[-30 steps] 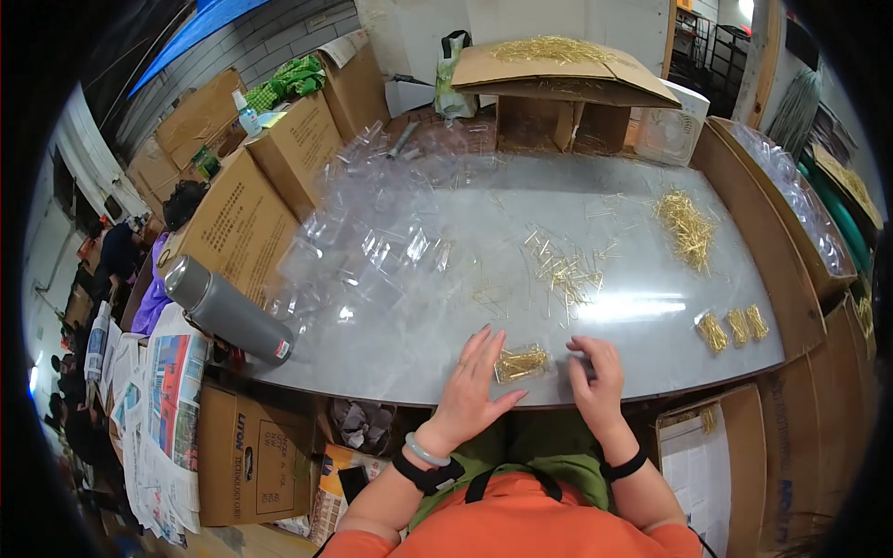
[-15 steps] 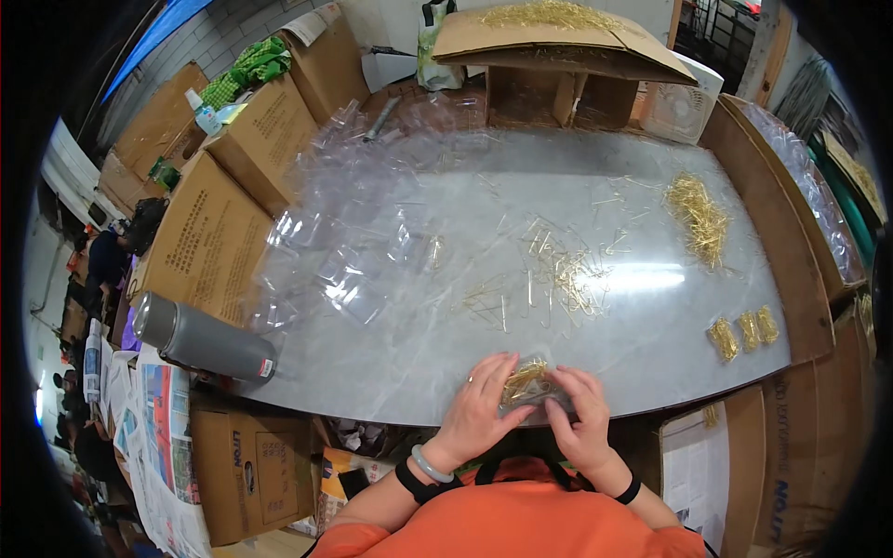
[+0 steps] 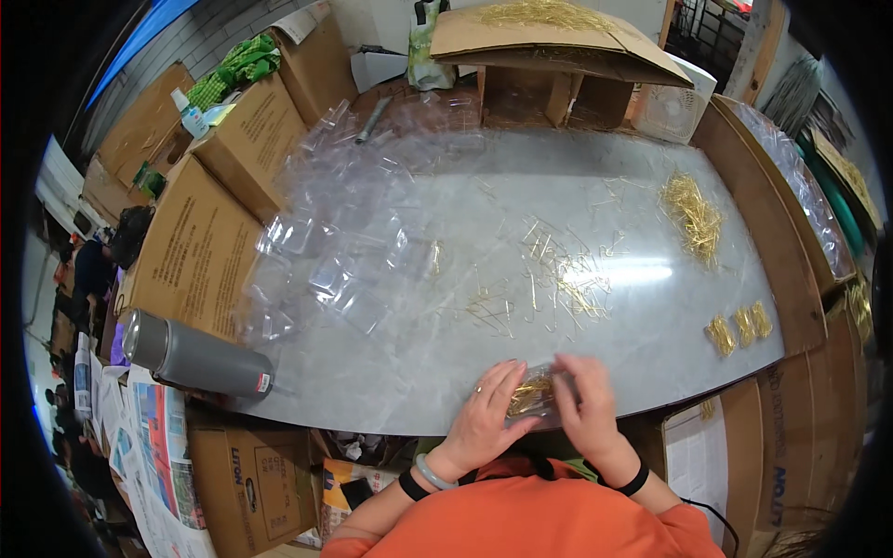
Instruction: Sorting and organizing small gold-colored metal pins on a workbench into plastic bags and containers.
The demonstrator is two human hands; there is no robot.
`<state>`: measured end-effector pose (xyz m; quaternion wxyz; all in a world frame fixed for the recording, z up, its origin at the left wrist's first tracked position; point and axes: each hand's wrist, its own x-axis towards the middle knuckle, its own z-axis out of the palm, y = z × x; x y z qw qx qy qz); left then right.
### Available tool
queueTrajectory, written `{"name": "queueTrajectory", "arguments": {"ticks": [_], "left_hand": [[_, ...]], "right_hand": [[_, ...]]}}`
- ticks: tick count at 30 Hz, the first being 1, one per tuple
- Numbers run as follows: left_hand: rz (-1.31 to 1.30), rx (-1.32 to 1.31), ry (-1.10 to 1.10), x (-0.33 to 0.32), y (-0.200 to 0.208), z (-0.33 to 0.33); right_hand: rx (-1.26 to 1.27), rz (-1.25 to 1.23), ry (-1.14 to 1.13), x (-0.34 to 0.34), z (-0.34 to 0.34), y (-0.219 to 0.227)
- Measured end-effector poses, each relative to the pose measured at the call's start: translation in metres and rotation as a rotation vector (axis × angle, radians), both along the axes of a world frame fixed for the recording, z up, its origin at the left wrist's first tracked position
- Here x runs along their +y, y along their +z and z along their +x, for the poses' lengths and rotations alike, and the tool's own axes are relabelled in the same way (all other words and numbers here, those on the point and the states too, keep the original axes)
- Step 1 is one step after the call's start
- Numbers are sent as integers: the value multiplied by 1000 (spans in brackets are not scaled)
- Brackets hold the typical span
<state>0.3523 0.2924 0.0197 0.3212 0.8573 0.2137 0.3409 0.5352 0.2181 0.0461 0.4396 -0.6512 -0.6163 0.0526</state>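
Note:
At the table's near edge, a small clear plastic packet (image 3: 531,397) holds a bundle of gold-coloured wire hooks. My left hand (image 3: 482,416) is closed on its left side, with the thumb along the near edge. My right hand (image 3: 591,409) is at the packet's right end, fingers stretched out and apart from the thumb, slightly blurred. Beyond my hands lie loose gold wire hooks (image 3: 579,290), scattered over the table. Several filled packets (image 3: 720,336) stand in a short row at the right.
Many clear plastic sleeves (image 3: 349,279) cover the table's left part. A grey flask (image 3: 200,353) lies at the near left edge. A heap of gold wire (image 3: 693,219) sits at the far right. Cardboard boxes (image 3: 191,251) wall the left side; a white fan (image 3: 672,104) stands at the back.
My right hand's fingers have lifted and straightened at the packet's right end. My left hand keeps its hold. The whole view has shifted slightly.

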Motion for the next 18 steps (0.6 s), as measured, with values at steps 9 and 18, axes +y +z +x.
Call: {"name": "queueTrajectory", "arguments": {"ticks": [9,18], "left_hand": [[-83,19,139,3,8,-4],[-119,99,178,-6,16,-2]], "right_hand": [[88,-221,31,2,25,4],[881,-437,41,-38,1,-4]]}}
